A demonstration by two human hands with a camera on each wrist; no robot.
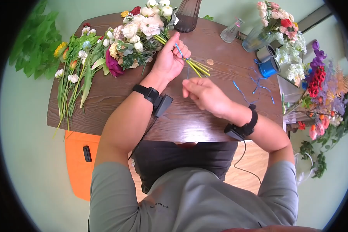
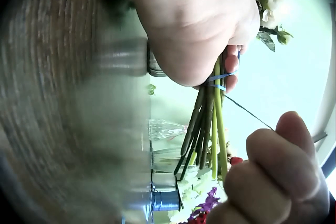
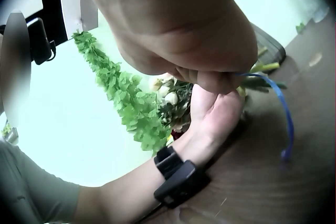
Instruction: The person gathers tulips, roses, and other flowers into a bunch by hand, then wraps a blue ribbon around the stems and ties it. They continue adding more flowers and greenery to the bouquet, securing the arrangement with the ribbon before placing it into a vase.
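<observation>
My left hand (image 1: 169, 60) grips a bouquet (image 1: 141, 29) of white, cream and blush flowers by its stems (image 1: 199, 67). The blooms point to the upper left and the cut stem ends stick out past the fingers to the right. Around the stems, beside the left fingers, goes a blue ribbon (image 2: 218, 80). From there a thin length of it runs taut to my right hand (image 1: 208, 96), whose curled fingers pinch it. In the right wrist view, a loose blue ribbon end (image 3: 289, 124) hangs by the right hand.
Loose flowers (image 1: 75, 73) lie at the table's left. A blue ribbon spool (image 1: 268, 67) and cut ribbon pieces (image 1: 255, 87) are at the right. Along the back stand a dark vase (image 1: 186, 17), a small glass vase (image 1: 230, 34) and a larger one (image 1: 255, 38) with flowers.
</observation>
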